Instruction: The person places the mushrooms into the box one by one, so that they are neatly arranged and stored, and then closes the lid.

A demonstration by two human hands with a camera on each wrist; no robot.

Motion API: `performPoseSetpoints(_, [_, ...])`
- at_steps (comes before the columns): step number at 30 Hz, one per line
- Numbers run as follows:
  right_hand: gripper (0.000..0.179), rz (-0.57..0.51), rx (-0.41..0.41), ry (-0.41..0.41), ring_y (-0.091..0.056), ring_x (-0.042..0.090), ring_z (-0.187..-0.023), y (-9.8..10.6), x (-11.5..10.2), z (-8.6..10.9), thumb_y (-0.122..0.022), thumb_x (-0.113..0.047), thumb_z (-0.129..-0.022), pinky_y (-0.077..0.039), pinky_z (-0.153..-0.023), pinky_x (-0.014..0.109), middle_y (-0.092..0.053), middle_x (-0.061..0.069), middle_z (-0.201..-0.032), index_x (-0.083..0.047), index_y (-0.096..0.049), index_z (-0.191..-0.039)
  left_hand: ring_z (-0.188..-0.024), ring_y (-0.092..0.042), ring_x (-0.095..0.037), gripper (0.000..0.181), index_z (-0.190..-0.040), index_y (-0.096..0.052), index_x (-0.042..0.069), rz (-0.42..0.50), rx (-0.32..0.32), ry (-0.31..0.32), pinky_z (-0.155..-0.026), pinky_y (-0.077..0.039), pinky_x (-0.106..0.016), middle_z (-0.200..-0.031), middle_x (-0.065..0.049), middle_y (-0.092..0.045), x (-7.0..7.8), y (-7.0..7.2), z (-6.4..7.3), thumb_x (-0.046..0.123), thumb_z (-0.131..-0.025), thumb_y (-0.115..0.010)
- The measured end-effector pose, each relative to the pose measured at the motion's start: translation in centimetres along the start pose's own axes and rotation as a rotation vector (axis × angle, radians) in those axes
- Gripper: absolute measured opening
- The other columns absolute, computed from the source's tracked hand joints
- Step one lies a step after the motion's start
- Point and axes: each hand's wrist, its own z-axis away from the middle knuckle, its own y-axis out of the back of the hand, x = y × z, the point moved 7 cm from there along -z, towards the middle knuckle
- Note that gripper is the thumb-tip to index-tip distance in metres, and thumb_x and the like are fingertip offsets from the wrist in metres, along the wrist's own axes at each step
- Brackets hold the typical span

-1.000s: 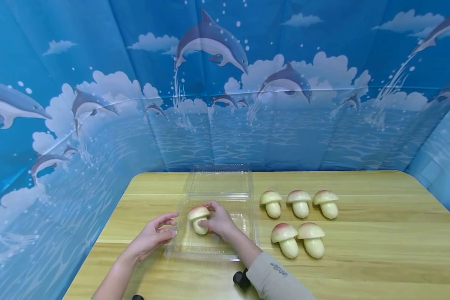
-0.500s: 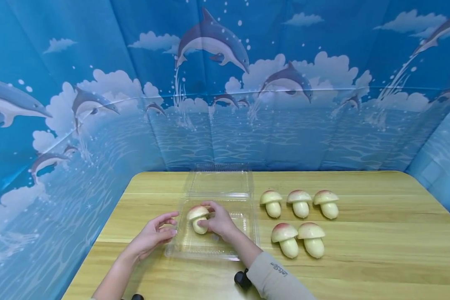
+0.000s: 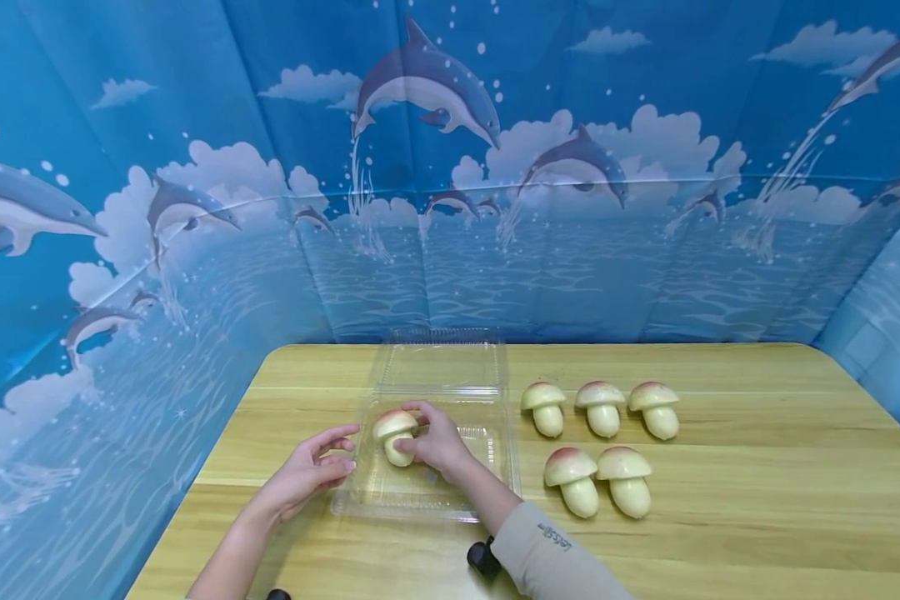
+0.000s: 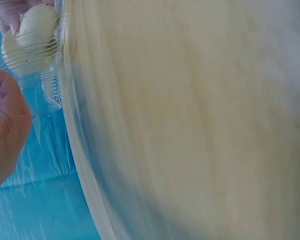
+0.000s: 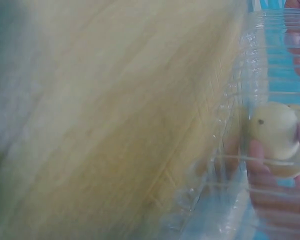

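Note:
In the head view a toy mushroom (image 3: 396, 427), cream with a pinkish cap top, is in the left part of an open clear plastic clamshell box (image 3: 420, 500). My right hand (image 3: 438, 443) grips it from the right, thumb by the stem and fingers at the cap. Just outside the box's left wall is my left hand (image 3: 307, 475), its fingers loosely bent with nothing in them. Through the clear wall, the right wrist view shows the mushroom's rounded stem (image 5: 274, 129) between thumb and fingers. At the left wrist view's top corner the mushroom (image 4: 37, 32) also shows.
Several more toy mushrooms (image 3: 602, 408) lie right of the box in two rows on the wooden table (image 3: 757, 483). The box's lid (image 3: 441, 367) lies open toward the back. A dolphin-printed blue curtain (image 3: 570, 275) hangs behind the table. A black object (image 3: 484, 558) is by the right sleeve.
Hardly anything differs. The mushroom has shifted very slightly to the left and back in my right hand. My left hand keeps its place beside the box.

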Motion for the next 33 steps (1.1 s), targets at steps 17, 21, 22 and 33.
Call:
performPoseSetpoints(17, [0.059,-0.026,0.019,-0.037,-0.056,0.023,-0.076,0.5,-0.3,0.5,-0.074,0.002,-0.073,-0.054,-0.063,0.033,-0.05,0.02,-0.111,-0.008,-0.053,-0.127,-0.073,-0.05,-0.004,0.064,-0.142,-0.028,-0.005,0.0,0.001,0.001,-0.064,-0.044,-0.017,-0.108,-0.007,-0.042,0.0,0.0,0.3,0.0,-0.086,-0.06])
performPoseSetpoints(21, [0.06,-0.05,0.007,-0.048,-0.056,0.024,-0.078,1.0,-0.4,0.6,-0.073,0.001,-0.074,-0.054,-0.066,0.036,-0.048,0.022,-0.115,-0.008,-0.051,-0.129,-0.074,-0.05,-0.004,0.064,-0.141,-0.028,-0.005,-0.003,0.01,0.006,-0.065,-0.045,-0.017,-0.109,-0.008,-0.042,0.0,0.1,0.3,-0.001,-0.086,-0.061])
performPoseSetpoints(22, [0.06,-0.056,0.008,-0.052,-0.056,0.025,-0.078,1.2,-0.4,0.7,-0.073,0.001,-0.075,-0.054,-0.067,0.037,-0.047,0.022,-0.116,-0.008,-0.05,-0.13,-0.074,-0.05,-0.004,0.064,-0.141,-0.029,-0.005,-0.004,0.011,0.005,-0.065,-0.045,-0.017,-0.109,-0.008,-0.042,0.0,0.1,0.2,-0.001,-0.086,-0.061])
performPoseSetpoints(33, [0.059,-0.083,-0.04,-0.066,-0.059,0.028,-0.088,3.2,-0.9,1.3,-0.071,-0.003,-0.08,-0.053,-0.077,0.042,-0.043,0.026,-0.124,-0.004,-0.046,-0.133,-0.071,-0.048,-0.004,0.064,-0.141,-0.029,-0.007,-0.006,0.011,-0.006,-0.062,-0.044,-0.017,-0.107,-0.008,-0.043,0.0,0.1,0.0,-0.001,-0.086,-0.061])
